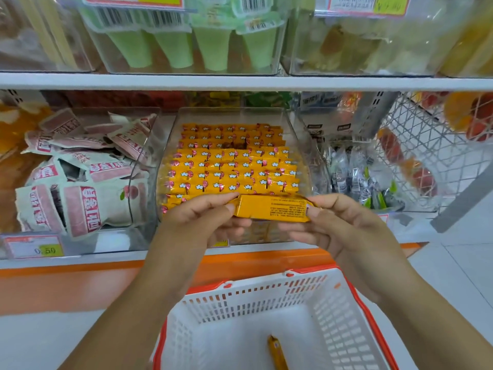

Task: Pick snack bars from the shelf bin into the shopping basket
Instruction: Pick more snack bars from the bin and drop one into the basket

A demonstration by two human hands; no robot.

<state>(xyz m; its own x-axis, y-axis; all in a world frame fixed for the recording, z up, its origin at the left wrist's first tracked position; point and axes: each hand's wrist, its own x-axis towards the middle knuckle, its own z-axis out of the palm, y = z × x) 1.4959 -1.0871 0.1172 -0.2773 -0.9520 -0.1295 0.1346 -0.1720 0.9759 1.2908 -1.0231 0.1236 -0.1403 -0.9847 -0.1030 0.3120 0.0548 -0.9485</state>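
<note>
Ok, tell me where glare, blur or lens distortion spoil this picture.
Head view: wide-angle stretch toward the corners; glare streaks the clear bin; the green cups above look soft; the snack bar in the left hand and right hand is sharp, its print unreadable.

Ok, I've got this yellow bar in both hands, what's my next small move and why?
Probably lower the snack bar down into the basket and let go. Your left hand and right hand pinch its ends in front of the bin, and the basket sits below with one bar in it.
</note>
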